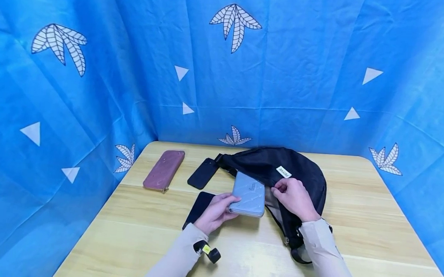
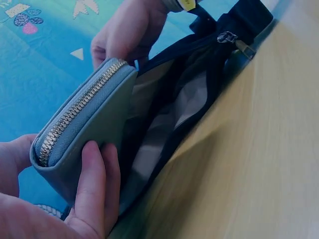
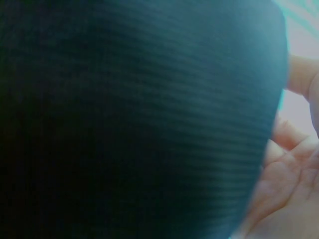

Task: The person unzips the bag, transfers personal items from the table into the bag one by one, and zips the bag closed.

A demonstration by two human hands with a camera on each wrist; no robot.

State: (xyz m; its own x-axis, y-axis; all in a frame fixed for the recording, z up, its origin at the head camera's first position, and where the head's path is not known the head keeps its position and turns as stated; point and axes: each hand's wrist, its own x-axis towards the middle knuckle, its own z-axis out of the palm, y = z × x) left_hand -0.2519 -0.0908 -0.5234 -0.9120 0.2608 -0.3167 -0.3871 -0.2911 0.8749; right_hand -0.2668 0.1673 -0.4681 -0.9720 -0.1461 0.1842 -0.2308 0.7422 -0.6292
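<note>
A light blue zip-around wallet point(image 1: 250, 195) is in my left hand point(image 1: 217, 210), thumb on its top face and fingers underneath. The left wrist view shows its closed metal zipper point(image 2: 75, 107) along the edge, tilted at the mouth of a black sling bag point(image 1: 301, 163). My right hand point(image 1: 294, 198) pinches the bag's upper edge, holding the mouth open so the pale grey lining point(image 2: 154, 134) shows. In the right wrist view dark bag fabric point(image 3: 149, 119) fills most of the picture, with part of the right hand point(image 3: 286, 174) at its right.
At the left of the wooden table point(image 1: 122, 243) lies a dusty-pink zip wallet point(image 1: 164, 170). Beside it is a black phone point(image 1: 203, 173), and a flat black item point(image 1: 197, 209) is partly hidden under my left hand. Blue patterned curtains point(image 1: 226, 70) enclose the table's back and sides.
</note>
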